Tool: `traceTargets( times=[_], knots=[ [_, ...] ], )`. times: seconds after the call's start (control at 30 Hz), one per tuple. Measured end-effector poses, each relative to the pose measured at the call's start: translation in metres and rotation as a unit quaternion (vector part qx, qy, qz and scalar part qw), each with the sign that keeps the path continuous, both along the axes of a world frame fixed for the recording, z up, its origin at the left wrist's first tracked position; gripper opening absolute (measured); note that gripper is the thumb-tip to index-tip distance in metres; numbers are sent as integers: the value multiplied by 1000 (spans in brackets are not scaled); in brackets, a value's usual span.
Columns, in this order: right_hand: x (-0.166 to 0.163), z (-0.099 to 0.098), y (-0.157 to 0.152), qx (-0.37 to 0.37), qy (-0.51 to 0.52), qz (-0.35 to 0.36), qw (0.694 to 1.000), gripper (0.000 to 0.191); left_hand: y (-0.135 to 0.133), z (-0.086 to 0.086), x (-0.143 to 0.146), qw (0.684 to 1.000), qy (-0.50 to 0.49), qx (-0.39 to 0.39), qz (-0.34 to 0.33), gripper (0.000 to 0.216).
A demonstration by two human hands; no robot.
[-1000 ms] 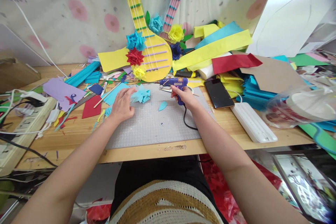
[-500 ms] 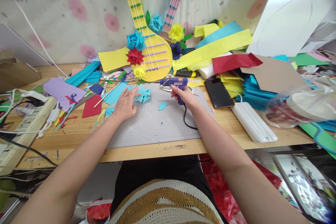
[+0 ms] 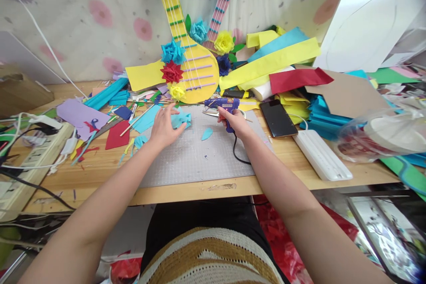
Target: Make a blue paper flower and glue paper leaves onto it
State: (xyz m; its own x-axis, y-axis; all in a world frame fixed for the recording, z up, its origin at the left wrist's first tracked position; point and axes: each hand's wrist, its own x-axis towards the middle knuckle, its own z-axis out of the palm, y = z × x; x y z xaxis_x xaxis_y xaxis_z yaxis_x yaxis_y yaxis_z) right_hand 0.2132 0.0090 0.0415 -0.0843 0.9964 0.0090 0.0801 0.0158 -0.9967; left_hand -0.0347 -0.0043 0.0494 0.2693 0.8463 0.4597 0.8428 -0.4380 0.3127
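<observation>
My left hand point(image 3: 164, 127) is closed on a light blue paper flower point(image 3: 182, 119) at the back of the grey cutting mat point(image 3: 199, 159). My right hand point(image 3: 234, 123) grips the handle of a blue hot glue gun point(image 3: 221, 104), whose nozzle points left toward the flower. A loose light blue paper petal point(image 3: 207, 133) lies on the mat between my hands. The gun's black cord point(image 3: 237, 153) trails over the mat toward me.
A yellow paper guitar point(image 3: 196, 69) with paper flowers leans at the back. Coloured paper sheets point(image 3: 276, 60), a black phone point(image 3: 278, 117) and a white power strip point(image 3: 321, 155) lie to the right. Paper scraps point(image 3: 115, 135) and cables point(image 3: 36, 142) lie to the left.
My left hand slid right along the mat and closed on the light blue flower. My right hand stayed on the glue gun.
</observation>
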Motion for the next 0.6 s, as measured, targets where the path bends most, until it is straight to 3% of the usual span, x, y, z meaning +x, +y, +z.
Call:
traceTargets(
  times=[0.13,0.37,0.53,0.6],
  knots=[
    [0,1,1,-1,23,-20,1000,44,10,-3,10,999,21,-12,24,78],
    [-1,3,0,1,30,-20,999,45,21,-9,-5,996,88,14,-15,75],
    [-1,-1,2,-2,33,-22,999,46,15,-11,-6,991,40,88,92,66],
    [-1,-3,4,-7,33,-34,999,46,7,-13,5,988,23,115,101,54]
  ],
)
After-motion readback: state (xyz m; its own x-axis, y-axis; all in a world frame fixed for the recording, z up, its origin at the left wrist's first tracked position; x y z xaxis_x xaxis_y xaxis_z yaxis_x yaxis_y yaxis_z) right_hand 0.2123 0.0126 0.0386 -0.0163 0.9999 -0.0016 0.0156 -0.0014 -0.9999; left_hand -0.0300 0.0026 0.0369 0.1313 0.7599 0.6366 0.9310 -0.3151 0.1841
